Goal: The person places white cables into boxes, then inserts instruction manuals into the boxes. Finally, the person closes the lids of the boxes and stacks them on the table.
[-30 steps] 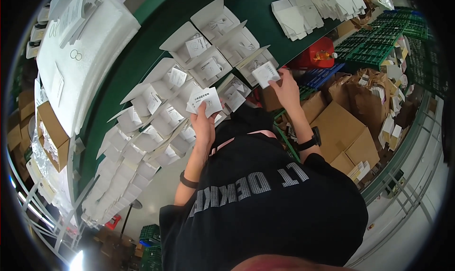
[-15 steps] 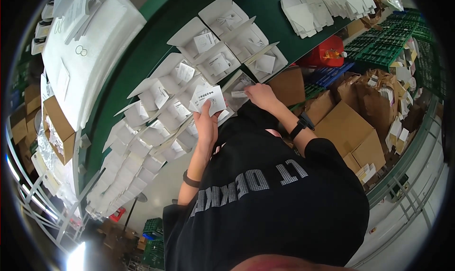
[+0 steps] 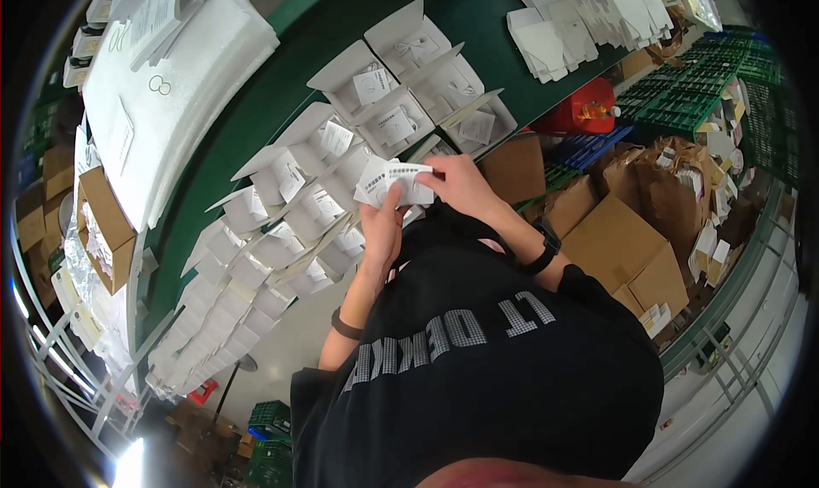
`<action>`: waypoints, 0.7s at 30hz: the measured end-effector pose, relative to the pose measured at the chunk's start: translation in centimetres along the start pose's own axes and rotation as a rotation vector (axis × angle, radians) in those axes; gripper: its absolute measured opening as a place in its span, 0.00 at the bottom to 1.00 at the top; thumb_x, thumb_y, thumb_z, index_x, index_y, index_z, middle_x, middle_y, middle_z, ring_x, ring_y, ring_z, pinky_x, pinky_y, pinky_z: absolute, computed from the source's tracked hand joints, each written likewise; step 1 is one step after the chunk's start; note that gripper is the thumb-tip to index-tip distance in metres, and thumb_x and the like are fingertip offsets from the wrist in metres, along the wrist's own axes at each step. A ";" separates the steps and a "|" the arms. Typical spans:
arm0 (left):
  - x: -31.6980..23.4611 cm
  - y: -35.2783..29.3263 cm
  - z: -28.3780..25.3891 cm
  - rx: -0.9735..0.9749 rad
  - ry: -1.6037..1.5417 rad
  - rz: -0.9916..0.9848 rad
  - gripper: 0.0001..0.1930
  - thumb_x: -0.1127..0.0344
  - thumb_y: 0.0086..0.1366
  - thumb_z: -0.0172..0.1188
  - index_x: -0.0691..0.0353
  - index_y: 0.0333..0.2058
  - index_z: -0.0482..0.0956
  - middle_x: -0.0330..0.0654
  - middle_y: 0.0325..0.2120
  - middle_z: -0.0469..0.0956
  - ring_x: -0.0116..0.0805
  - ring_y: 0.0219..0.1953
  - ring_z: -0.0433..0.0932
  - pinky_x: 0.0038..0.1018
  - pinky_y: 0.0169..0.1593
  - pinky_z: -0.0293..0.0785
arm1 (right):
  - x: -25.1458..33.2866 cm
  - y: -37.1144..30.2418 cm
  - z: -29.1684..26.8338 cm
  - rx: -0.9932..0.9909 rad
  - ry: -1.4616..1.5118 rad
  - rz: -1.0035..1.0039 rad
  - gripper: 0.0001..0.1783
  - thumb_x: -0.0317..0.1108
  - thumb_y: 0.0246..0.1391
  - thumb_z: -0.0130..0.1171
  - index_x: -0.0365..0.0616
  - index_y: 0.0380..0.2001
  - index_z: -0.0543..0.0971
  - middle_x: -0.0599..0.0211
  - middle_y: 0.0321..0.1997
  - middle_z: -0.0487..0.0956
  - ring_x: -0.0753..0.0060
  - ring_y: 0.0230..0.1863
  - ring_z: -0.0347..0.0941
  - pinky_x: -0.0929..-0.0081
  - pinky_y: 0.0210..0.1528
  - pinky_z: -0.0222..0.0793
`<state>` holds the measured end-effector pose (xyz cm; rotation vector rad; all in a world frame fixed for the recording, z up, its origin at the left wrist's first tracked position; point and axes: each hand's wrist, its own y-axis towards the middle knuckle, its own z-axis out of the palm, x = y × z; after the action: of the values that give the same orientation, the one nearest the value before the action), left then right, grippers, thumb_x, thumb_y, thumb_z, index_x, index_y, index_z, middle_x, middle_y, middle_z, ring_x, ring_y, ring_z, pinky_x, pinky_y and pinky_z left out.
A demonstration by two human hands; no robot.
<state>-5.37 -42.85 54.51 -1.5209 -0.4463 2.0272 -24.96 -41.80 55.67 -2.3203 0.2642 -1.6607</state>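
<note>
A small fan of white printed leaflets (image 3: 373,183) rests in my left hand (image 3: 383,230), its thumb pressed on top. My right hand (image 3: 463,187) pinches the right end of one leaflet (image 3: 414,171) that overlaps this stack. Both hands are over the near edge of a group of open white boxes. Just beyond them, one open box (image 3: 396,123) has a leaflet lying in it. Another open box (image 3: 479,128) to the right also contains a leaflet. Coiled white cables (image 3: 414,48) show in a far box. My hands partly hide the nearest box.
Rows of open white boxes (image 3: 230,266) run down to the lower left on the green table (image 3: 299,40). Flat white cartons (image 3: 554,36) are piled at the far right. Cardboard boxes (image 3: 627,241), a red bin (image 3: 589,95) and green crates (image 3: 682,78) stand on the right.
My right hand has come out of the near box and moved left and slightly down to the leaflets, now gripping one. My left hand has shifted slightly with its stack.
</note>
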 end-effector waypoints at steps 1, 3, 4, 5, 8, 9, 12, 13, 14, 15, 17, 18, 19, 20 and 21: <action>-0.5 -0.1 0.2 -0.009 -0.133 -0.030 0.18 0.69 0.77 0.51 0.69 0.61 0.67 0.53 0.53 0.79 0.52 0.52 0.83 0.47 0.54 0.83 | 0.2 0.4 -0.8 -0.002 -0.006 -0.009 0.12 0.37 0.63 0.64 0.37 0.39 0.82 0.64 0.24 0.82 0.80 0.18 0.71 0.77 0.22 0.66; -1.5 -0.4 0.5 -0.028 -0.402 -0.091 0.19 0.71 0.76 0.53 0.69 0.62 0.67 0.51 0.52 0.80 0.50 0.51 0.83 0.47 0.52 0.84 | 1.1 1.5 -3.5 -0.095 0.297 0.105 0.12 0.36 0.63 0.64 0.36 0.37 0.82 0.64 0.24 0.82 0.79 0.16 0.70 0.75 0.21 0.65; -1.6 -0.3 0.4 -0.027 -0.406 -0.080 0.19 0.71 0.76 0.53 0.69 0.62 0.67 0.51 0.52 0.80 0.50 0.51 0.83 0.47 0.52 0.84 | 1.1 2.1 -4.7 -0.138 0.449 0.163 0.12 0.36 0.63 0.64 0.35 0.36 0.82 0.65 0.23 0.82 0.78 0.16 0.69 0.74 0.20 0.65; -1.6 -0.2 0.4 -0.039 -0.389 -0.080 0.19 0.71 0.75 0.54 0.69 0.62 0.67 0.50 0.52 0.80 0.49 0.51 0.83 0.46 0.52 0.84 | 0.3 2.8 -5.9 -0.138 0.445 0.157 0.12 0.36 0.63 0.64 0.35 0.36 0.82 0.65 0.23 0.82 0.78 0.16 0.69 0.74 0.20 0.65; -1.4 -0.3 0.5 -0.068 -0.360 -0.080 0.20 0.72 0.75 0.55 0.68 0.62 0.68 0.50 0.51 0.81 0.48 0.51 0.84 0.46 0.52 0.84 | -1.1 4.5 -7.7 -0.246 0.288 0.171 0.13 0.36 0.62 0.65 0.36 0.42 0.81 0.63 0.25 0.81 0.72 0.19 0.73 0.71 0.24 0.69; -1.3 -0.3 0.6 -0.070 -0.304 -0.071 0.20 0.72 0.75 0.54 0.67 0.62 0.67 0.50 0.51 0.81 0.48 0.51 0.84 0.45 0.51 0.85 | -1.3 4.5 -7.3 -0.431 -0.013 0.062 0.15 0.36 0.61 0.66 0.37 0.45 0.81 0.63 0.27 0.81 0.70 0.21 0.74 0.70 0.26 0.70; -1.1 -0.1 0.6 -0.086 -0.198 -0.046 0.20 0.71 0.76 0.53 0.66 0.63 0.67 0.50 0.51 0.81 0.48 0.51 0.84 0.44 0.51 0.85 | 0.4 3.9 -5.2 -0.523 -0.373 -0.105 0.23 0.38 0.59 0.68 0.41 0.54 0.77 0.62 0.31 0.82 0.65 0.28 0.76 0.67 0.33 0.72; -0.5 0.0 0.4 -0.089 -0.126 -0.012 0.20 0.70 0.76 0.53 0.66 0.63 0.67 0.50 0.51 0.81 0.48 0.50 0.84 0.44 0.51 0.85 | 1.7 2.9 -4.1 -0.269 -0.128 -0.034 0.26 0.39 0.58 0.68 0.43 0.57 0.75 0.61 0.34 0.83 0.64 0.30 0.76 0.66 0.35 0.72; 0.0 0.2 0.2 -0.092 -0.053 0.023 0.19 0.70 0.76 0.53 0.66 0.63 0.67 0.50 0.51 0.81 0.48 0.49 0.84 0.44 0.50 0.86 | 3.1 2.2 -2.9 -0.089 -0.083 -0.052 0.23 0.39 0.58 0.69 0.42 0.54 0.77 0.61 0.32 0.83 0.64 0.29 0.75 0.66 0.35 0.72; -0.4 0.4 0.7 -0.089 0.018 0.058 0.19 0.70 0.76 0.53 0.66 0.63 0.68 0.50 0.51 0.81 0.48 0.49 0.85 0.44 0.49 0.86 | 3.8 1.9 -2.3 0.086 -0.040 -0.069 0.21 0.39 0.57 0.69 0.41 0.50 0.79 0.61 0.30 0.83 0.64 0.27 0.75 0.66 0.34 0.71; -1.2 0.5 1.7 -0.115 -0.083 0.077 0.19 0.69 0.76 0.54 0.66 0.62 0.68 0.50 0.49 0.81 0.46 0.48 0.85 0.43 0.49 0.86 | 3.2 2.4 -2.2 0.059 -0.101 -0.067 0.17 0.38 0.58 0.68 0.40 0.47 0.80 0.62 0.28 0.82 0.66 0.26 0.74 0.68 0.32 0.71; -1.7 0.4 2.1 -0.140 -0.177 0.093 0.19 0.68 0.76 0.54 0.66 0.61 0.69 0.49 0.48 0.82 0.44 0.47 0.85 0.41 0.49 0.85 | 2.8 2.8 -2.0 0.028 -0.155 -0.063 0.15 0.37 0.59 0.68 0.39 0.44 0.81 0.64 0.26 0.81 0.68 0.24 0.74 0.69 0.31 0.70; -2.3 0.3 2.3 -0.165 -0.271 0.112 0.18 0.67 0.76 0.55 0.66 0.61 0.69 0.49 0.46 0.83 0.43 0.45 0.85 0.40 0.49 0.85 | 2.8 3.3 -2.0 -0.001 -0.207 -0.062 0.12 0.36 0.60 0.67 0.38 0.40 0.82 0.65 0.24 0.80 0.70 0.23 0.73 0.71 0.29 0.70; -3.1 0.1 2.2 -0.177 -0.278 0.126 0.18 0.67 0.76 0.55 0.66 0.61 0.69 0.49 0.46 0.83 0.43 0.45 0.85 0.40 0.49 0.85 | 3.4 3.8 -2.4 0.011 -0.211 -0.078 0.12 0.36 0.60 0.67 0.38 0.40 0.82 0.65 0.24 0.80 0.70 0.23 0.73 0.71 0.29 0.70; -4.2 -0.2 1.9 -0.141 -0.289 0.144 0.18 0.66 0.76 0.55 0.66 0.61 0.70 0.48 0.47 0.82 0.42 0.47 0.85 0.41 0.49 0.85 | 4.1 4.5 -3.5 -0.035 0.077 0.000 0.10 0.35 0.61 0.66 0.37 0.36 0.82 0.68 0.22 0.79 0.75 0.21 0.72 0.75 0.26 0.68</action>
<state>-6.33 -45.14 58.35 -1.3768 -0.6195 2.3873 -26.87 -47.72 58.91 -2.2848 0.3112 -1.7614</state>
